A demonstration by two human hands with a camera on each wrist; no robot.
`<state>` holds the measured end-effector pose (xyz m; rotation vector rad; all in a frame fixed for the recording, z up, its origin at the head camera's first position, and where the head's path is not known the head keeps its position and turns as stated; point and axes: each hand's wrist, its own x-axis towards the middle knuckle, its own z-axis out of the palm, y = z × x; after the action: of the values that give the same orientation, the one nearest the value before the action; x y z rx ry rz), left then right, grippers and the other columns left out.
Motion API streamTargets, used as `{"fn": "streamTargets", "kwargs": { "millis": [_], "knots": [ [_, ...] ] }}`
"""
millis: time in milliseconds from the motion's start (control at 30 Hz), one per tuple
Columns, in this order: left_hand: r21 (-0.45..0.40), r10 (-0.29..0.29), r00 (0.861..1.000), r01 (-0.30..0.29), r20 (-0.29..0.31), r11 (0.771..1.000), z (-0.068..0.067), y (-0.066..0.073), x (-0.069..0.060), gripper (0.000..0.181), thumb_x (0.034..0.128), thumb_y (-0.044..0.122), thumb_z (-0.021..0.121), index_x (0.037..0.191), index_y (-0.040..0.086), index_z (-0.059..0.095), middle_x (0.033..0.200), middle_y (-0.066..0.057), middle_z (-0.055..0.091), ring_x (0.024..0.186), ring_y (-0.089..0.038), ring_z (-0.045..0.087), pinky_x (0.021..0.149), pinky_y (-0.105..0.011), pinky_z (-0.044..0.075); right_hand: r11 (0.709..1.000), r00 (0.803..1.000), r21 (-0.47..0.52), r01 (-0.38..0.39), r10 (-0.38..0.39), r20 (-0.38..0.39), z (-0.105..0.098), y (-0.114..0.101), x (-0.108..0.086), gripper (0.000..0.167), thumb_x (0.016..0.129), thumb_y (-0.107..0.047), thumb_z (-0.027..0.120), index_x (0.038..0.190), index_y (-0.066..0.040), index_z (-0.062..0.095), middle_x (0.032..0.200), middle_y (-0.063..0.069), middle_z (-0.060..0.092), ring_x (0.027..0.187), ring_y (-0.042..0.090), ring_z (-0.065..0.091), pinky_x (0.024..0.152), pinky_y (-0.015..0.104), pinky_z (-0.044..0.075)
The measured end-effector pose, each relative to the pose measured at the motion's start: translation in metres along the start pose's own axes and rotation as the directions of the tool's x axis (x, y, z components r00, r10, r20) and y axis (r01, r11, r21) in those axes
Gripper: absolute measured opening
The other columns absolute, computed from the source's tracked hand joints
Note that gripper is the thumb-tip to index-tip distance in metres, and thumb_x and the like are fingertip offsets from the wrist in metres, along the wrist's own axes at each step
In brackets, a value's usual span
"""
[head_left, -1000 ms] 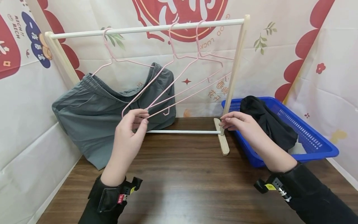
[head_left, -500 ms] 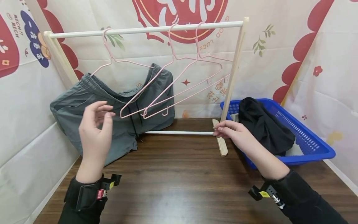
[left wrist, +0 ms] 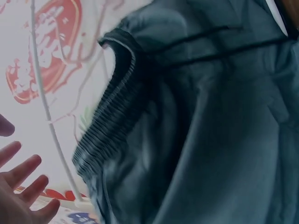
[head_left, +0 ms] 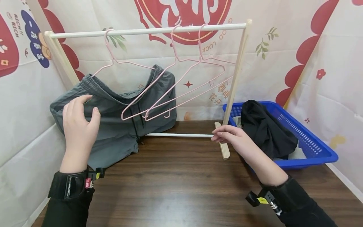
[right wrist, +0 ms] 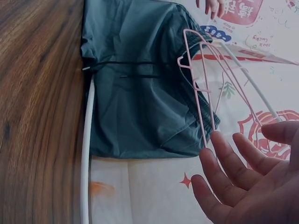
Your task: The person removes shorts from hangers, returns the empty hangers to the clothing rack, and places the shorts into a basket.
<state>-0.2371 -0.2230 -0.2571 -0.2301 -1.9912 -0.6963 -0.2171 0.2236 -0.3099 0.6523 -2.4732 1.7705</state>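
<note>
Grey drawstring shorts point(head_left: 113, 119) hang by their elastic waistband from a pink hanger point(head_left: 113, 60) at the left of the rack. My left hand point(head_left: 79, 132) is in front of the shorts' left side, thumb and fingers spread apart, holding nothing. Whether its fingertips touch the cloth is unclear. In the left wrist view the waistband point(left wrist: 112, 102) and dark drawstrings point(left wrist: 201, 60) show close up. My right hand point(head_left: 232, 138), fingers loosely bent and holding nothing, is by the rack's right foot point(head_left: 225, 150). Two bare pink hangers point(head_left: 161, 78) hang to the right of the shorts.
The clothes rack point(head_left: 147, 31) has a white top rod and wooden uprights, with a lower white bar point(head_left: 178, 135). At the right a blue basket point(head_left: 312, 160) holds black cloth point(head_left: 263, 132) and some pale cloth. Printed sheets surround the wooden table point(head_left: 175, 189).
My left hand has left the lower ends of the bare hangers and moved left to the front of the shorts, its fingers spreading. The right hand has shifted slightly left and down.
</note>
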Motion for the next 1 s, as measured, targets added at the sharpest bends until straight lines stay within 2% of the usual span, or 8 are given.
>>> {"fn": "streamTargets", "kwargs": {
  "millis": [200, 333, 433, 600, 767, 1000],
  "knots": [
    [0.066, 0.013, 0.999, -0.011, -0.032, 0.998, 0.002, -0.02, 0.01, 0.045, 0.0925, 0.016, 0.059, 0.134, 0.002, 0.053, 0.139, -0.016, 0.051, 0.132, -0.03, 0.04, 0.113, -0.039, 0.017, 1.0, 1.0, 0.001, 0.01, -0.01, 0.002, 0.005, 0.003, -0.001, 0.03, 0.103, -0.015, 0.048, 0.115, 0.01, 0.059, 0.101, 0.017, 0.069, 0.096, 0.022, 0.065, 0.086, 0.03, 0.05],
    [0.157, -0.011, 1.0, 0.011, 0.001, 0.988, 0.002, -0.03, 0.016, 0.054, 0.0908, 0.022, 0.063, 0.14, 0.006, 0.049, 0.147, -0.014, 0.043, 0.139, -0.03, 0.03, 0.115, -0.046, 0.01, 1.0, 1.0, -0.007, 0.0, 0.0, 0.009, 0.008, 0.005, -0.001, 0.029, 0.102, -0.014, 0.049, 0.115, 0.01, 0.059, 0.101, 0.018, 0.068, 0.095, 0.022, 0.065, 0.086, 0.031, 0.05],
    [0.225, -0.05, 0.997, 0.036, 0.055, 0.974, 0.002, -0.036, 0.021, 0.063, 0.0896, 0.029, 0.064, 0.146, 0.01, 0.043, 0.153, -0.012, 0.035, 0.143, -0.032, 0.021, 0.114, -0.054, 0.004, 1.0, 1.0, -0.006, -0.002, 0.002, 0.012, 0.009, 0.007, 0.0, 0.028, 0.102, -0.013, 0.049, 0.114, 0.01, 0.06, 0.1, 0.018, 0.068, 0.095, 0.025, 0.065, 0.086, 0.031, 0.051],
    [0.281, -0.111, 0.984, 0.068, 0.14, 0.957, 0.004, -0.044, 0.03, 0.07, 0.0913, 0.036, 0.059, 0.151, 0.01, 0.033, 0.157, -0.015, 0.026, 0.145, -0.036, 0.013, 0.111, -0.061, -0.003, 1.0, 1.0, -0.005, -0.01, 0.01, 0.021, 0.009, 0.008, -0.001, 0.028, 0.102, -0.013, 0.049, 0.115, 0.011, 0.059, 0.099, 0.017, 0.068, 0.095, 0.025, 0.065, 0.085, 0.03, 0.051],
    [0.307, -0.173, 0.97, 0.114, 0.173, 0.945, 0.004, -0.051, 0.036, 0.071, 0.0931, 0.038, 0.055, 0.154, 0.011, 0.028, 0.157, -0.018, 0.022, 0.145, -0.038, 0.012, 0.109, -0.064, -0.005, 1.0, 0.999, -0.008, -0.017, 0.017, 0.046, 0.011, 0.008, -0.002, 0.028, 0.102, -0.015, 0.049, 0.115, 0.007, 0.06, 0.1, 0.016, 0.069, 0.096, 0.022, 0.065, 0.087, 0.031, 0.05],
    [0.313, -0.232, 0.952, 0.162, 0.2, 0.936, 0.004, -0.057, 0.041, 0.073, 0.0941, 0.038, 0.054, 0.155, 0.011, 0.023, 0.157, -0.021, 0.022, 0.144, -0.041, 0.011, 0.106, -0.068, -0.007, 0.999, 0.998, -0.017, -0.028, 0.029, 0.051, 0.012, 0.007, -0.003, 0.028, 0.102, -0.016, 0.05, 0.115, 0.007, 0.061, 0.1, 0.015, 0.07, 0.097, 0.029, 0.065, 0.086, 0.029, 0.05]
  ]
}}
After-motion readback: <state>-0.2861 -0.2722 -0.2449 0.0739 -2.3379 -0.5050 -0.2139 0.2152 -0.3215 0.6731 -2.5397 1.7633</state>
